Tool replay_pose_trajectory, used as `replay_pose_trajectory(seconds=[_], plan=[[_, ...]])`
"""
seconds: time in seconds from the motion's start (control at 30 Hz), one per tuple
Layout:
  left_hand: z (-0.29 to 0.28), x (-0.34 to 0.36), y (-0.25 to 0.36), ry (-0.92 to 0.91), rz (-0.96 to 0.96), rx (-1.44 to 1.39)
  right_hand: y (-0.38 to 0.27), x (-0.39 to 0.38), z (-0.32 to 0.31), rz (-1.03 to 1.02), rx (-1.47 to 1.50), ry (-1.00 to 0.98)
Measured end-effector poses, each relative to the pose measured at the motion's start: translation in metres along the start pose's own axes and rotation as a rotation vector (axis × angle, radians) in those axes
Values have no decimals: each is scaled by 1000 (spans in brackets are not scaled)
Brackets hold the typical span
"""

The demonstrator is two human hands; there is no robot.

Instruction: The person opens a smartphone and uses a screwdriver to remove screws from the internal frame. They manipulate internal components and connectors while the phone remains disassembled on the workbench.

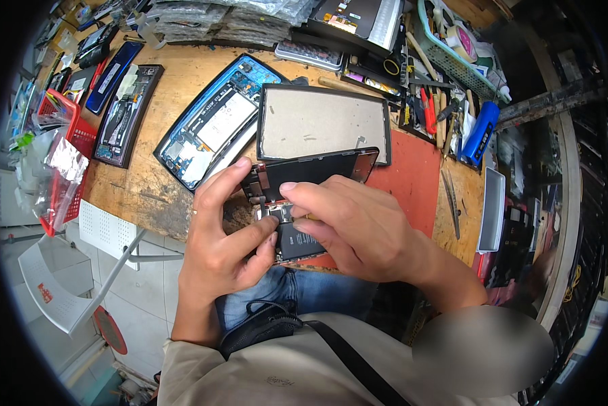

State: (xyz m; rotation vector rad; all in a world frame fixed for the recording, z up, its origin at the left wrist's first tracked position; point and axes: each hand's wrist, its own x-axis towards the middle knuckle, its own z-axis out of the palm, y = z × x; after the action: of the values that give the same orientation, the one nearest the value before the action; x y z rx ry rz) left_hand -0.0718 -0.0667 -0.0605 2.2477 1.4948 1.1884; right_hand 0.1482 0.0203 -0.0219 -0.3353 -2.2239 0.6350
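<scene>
An opened smartphone is at the front edge of the bench, its black screen panel (311, 172) tilted up and away from the body (297, 243), where a dark battery shows. My left hand (224, 233) grips the phone's left side; one finger reaches up beside the raised panel and another presses near the small parts above the battery. Over the phone's right side, my right hand (358, 223) is closed in a pinch close to those parts. What sits between its fingertips is mostly hidden, with only a small yellowish bit showing.
Behind the phone lies a black-rimmed tray (324, 122), beside an opened tablet-like device (209, 122). A red mat (412, 183) spreads to the right, with tweezers (451, 203) beyond it. Pliers (428, 111), a blue cylinder (480, 134) and a teal basket (453, 54) stand back right. A red basket (81, 135) sits left.
</scene>
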Motion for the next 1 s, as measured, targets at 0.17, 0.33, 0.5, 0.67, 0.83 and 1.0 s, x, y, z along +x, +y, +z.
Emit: replay_pose_trajectory(seconds=[0.17,0.33,0.5,0.67,0.83,1.0], plan=[[1,-1,-1,6,16,7,1,-1,1,-5,-11,-7],[0,-1,-2,10,34,11,0,-1,2,-4,-18,-15],[0,-1,-4,13,44,1,2,0,2,2,0,-47],[-2,2,-4,16,65,10,-4,10,1,21,46,-109],[-2,2,-4,23,67,2,-8,17,-4,26,-160,-143],[-1,4,-4,23,82,-4,-11,20,-5,-1,-178,-102]])
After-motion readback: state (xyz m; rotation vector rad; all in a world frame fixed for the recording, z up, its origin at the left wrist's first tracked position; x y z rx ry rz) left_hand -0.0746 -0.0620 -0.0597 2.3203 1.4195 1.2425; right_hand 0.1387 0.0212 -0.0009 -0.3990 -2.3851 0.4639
